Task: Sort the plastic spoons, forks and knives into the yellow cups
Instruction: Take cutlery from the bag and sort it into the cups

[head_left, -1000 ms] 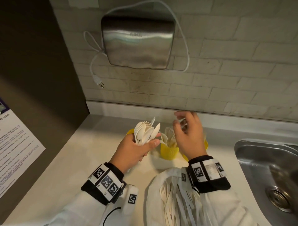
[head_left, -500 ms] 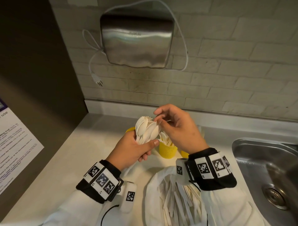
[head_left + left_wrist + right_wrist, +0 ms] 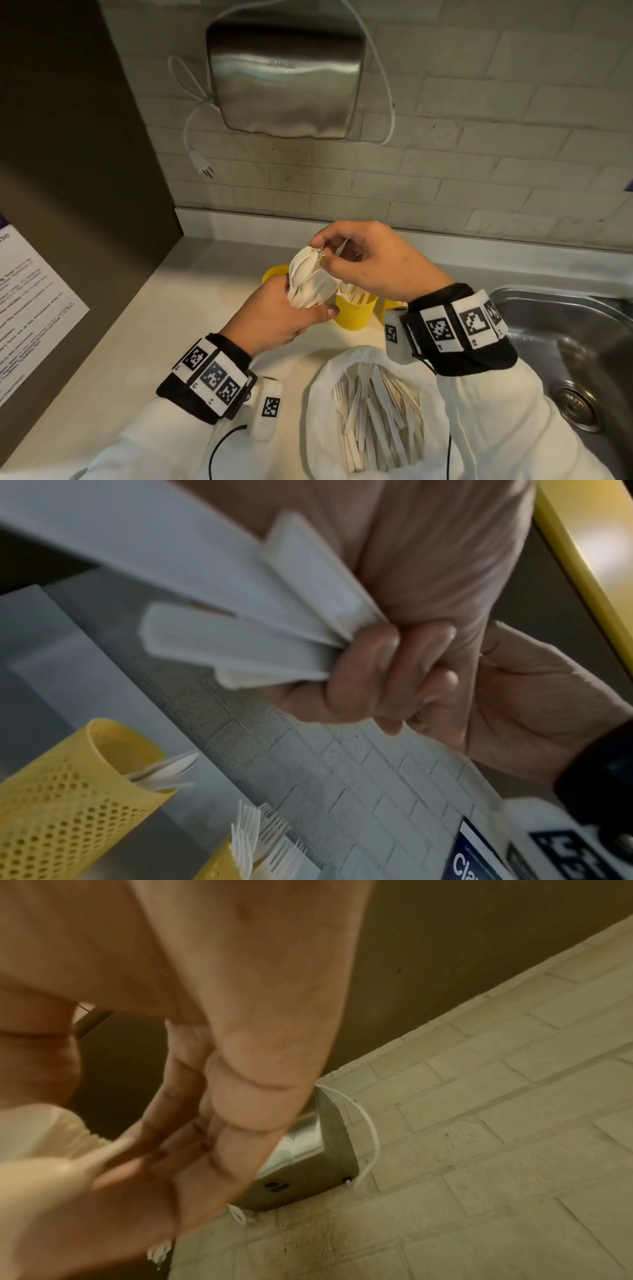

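Note:
My left hand (image 3: 301, 308) grips a bundle of white plastic spoons (image 3: 310, 281) by the handles, bowls up, above the counter. In the left wrist view its fingers (image 3: 377, 674) curl round the fanned handles (image 3: 260, 634). My right hand (image 3: 323, 255) pinches the top of a fork whose tines (image 3: 321, 253) show at the top of the bundle. Three yellow cups stand behind the hands. The left cup (image 3: 274, 272) is mostly hidden, the middle cup (image 3: 356, 313) holds cutlery, and the right cup (image 3: 394, 305) is largely behind my right wrist.
A white bag (image 3: 322, 383) with several forks and knives (image 3: 373, 414) lies open at the near edge of the counter. A steel sink (image 3: 565, 346) is at the right. A hand dryer (image 3: 287, 78) and a loose plug (image 3: 205, 169) hang on the brick wall.
My right hand has come back left from over the right-hand cups to the top of the spoon bundle and pinched a fork there. The left hand has stayed nearly in place.

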{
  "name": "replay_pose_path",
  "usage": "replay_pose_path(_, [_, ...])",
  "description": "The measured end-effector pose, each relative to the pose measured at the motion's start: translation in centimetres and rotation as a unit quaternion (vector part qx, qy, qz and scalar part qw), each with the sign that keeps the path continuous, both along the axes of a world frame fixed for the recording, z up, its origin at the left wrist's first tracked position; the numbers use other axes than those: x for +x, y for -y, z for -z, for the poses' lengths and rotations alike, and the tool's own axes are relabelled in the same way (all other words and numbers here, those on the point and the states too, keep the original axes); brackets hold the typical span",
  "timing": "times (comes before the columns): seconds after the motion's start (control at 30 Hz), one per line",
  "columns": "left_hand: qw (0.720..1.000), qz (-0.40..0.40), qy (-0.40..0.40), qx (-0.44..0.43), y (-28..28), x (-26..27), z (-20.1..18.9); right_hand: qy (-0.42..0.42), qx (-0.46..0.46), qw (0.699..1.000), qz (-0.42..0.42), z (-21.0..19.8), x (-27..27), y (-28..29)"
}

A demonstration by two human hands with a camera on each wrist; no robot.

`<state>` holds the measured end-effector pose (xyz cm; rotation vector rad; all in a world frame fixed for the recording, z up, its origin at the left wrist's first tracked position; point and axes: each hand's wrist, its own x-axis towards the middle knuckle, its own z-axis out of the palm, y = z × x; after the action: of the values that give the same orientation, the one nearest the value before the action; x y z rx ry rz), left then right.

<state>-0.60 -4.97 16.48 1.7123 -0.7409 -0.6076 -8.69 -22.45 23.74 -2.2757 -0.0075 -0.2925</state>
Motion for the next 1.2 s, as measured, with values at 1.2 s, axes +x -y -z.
replay_pose_path(1.2, [0.995, 0.066, -0.004, 0.081, -0.3, 0.7, 0.5, 0.033, -0.027, 0.996, 0.081, 2.4, -0.7, 1.0])
